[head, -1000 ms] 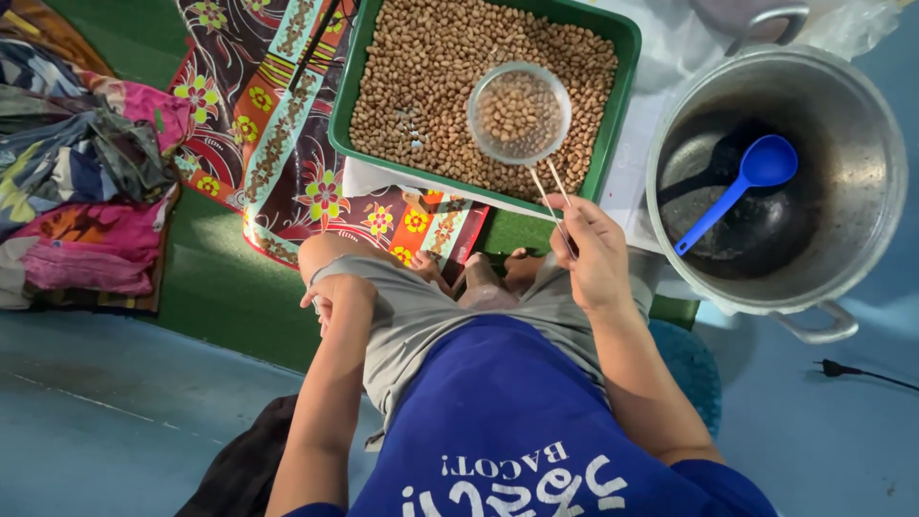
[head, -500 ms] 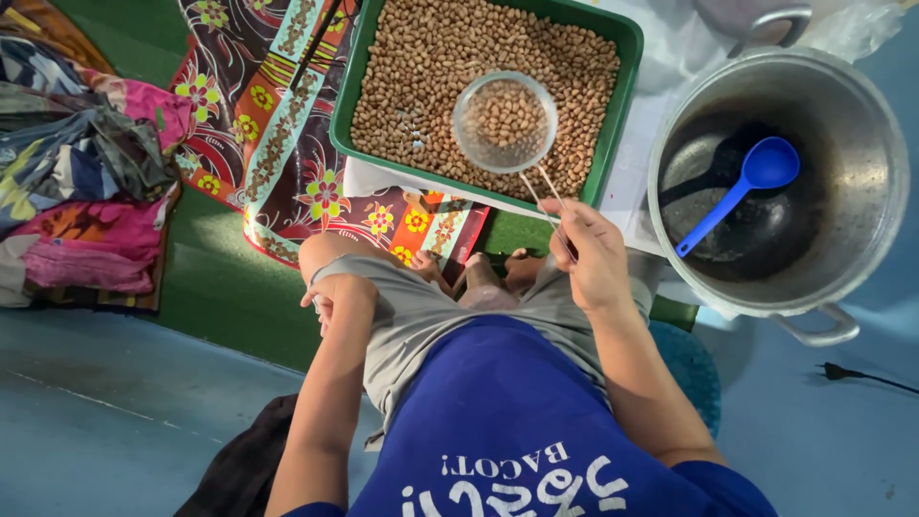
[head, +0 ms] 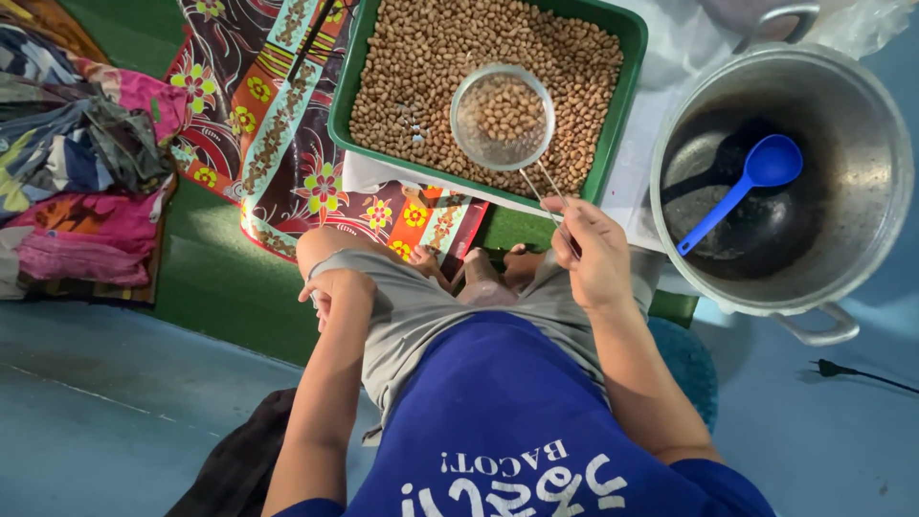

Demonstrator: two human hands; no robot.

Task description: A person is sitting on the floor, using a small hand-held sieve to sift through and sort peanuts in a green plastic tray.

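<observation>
My right hand [head: 595,251] grips the wire handle of a round metal sieve [head: 503,117] that holds a small heap of peanuts. The sieve hangs over a green tray [head: 627,67] filled with brown peanuts. My left hand [head: 335,289] rests on my left knee, fingers curled, holding nothing. I sit cross-legged on the floor in grey shorts and a blue shirt.
A big metal pot [head: 862,134] with a blue plastic ladle [head: 742,187] inside stands to the right of the tray. A patterned floral cloth [head: 278,124] lies under the tray on a green mat [head: 220,278]. Crumpled colourful fabrics [head: 86,182] lie at the left. A black cable [head: 857,375] runs at the right.
The sieve has shifted slightly left and toward me over the tray. My left hand has stayed on my knee.
</observation>
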